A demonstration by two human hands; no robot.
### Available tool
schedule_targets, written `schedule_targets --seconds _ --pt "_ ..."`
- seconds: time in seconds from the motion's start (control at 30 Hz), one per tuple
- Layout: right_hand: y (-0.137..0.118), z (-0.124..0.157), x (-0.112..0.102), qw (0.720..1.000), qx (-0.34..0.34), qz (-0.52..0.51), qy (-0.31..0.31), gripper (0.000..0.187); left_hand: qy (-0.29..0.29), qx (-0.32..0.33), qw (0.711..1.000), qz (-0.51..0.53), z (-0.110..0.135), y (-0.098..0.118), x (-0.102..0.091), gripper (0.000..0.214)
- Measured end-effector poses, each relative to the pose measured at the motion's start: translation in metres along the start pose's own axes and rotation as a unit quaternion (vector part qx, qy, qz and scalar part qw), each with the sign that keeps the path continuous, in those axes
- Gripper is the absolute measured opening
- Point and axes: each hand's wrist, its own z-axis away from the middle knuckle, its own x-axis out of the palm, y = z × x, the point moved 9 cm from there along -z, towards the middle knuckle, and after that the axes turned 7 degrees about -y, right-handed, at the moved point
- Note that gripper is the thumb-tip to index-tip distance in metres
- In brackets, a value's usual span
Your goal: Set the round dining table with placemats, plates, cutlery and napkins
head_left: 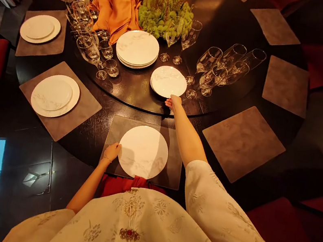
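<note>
A large white plate [143,152] lies on the placemat [173,168] at the table's near edge. My left hand [112,151] rests against this plate's left rim, fingers curled on it. My right hand [173,102] reaches forward to the turntable [135,92] and pinches the near rim of a small white plate [168,81] that tops a short stack.
On the turntable stand a stack of large plates [137,49], several wine glasses [217,64], more glasses [91,39] at left, an orange cloth [119,0] and green flowers [164,12]. Set places with plates [55,95] lie left; bare placemats [243,141] lie right. Red chairs surround the table.
</note>
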Motion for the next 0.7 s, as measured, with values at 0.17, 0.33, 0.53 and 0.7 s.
schedule_targets --seconds 0.17,0.33,0.53,0.7 --pt "-0.004 0.054 -0.021 0.99 -0.127 -0.059 -0.004 0.02 0.085 0.059 0.995 0.012 0.008 0.03 -0.033 0.038" --pt "0.034 0.122 -0.032 0.97 -0.157 0.122 -0.138 0.011 0.176 0.233 0.934 0.204 0.021 0.086 -0.069 0.052" --pt "0.057 0.161 -0.012 0.866 -0.243 0.396 -0.187 0.026 0.072 0.277 0.911 0.296 0.023 0.104 -0.034 0.037" --pt "0.105 0.148 -0.005 0.868 -0.225 0.415 -0.155 0.022 0.04 0.179 0.927 0.327 0.031 0.06 0.03 0.034"
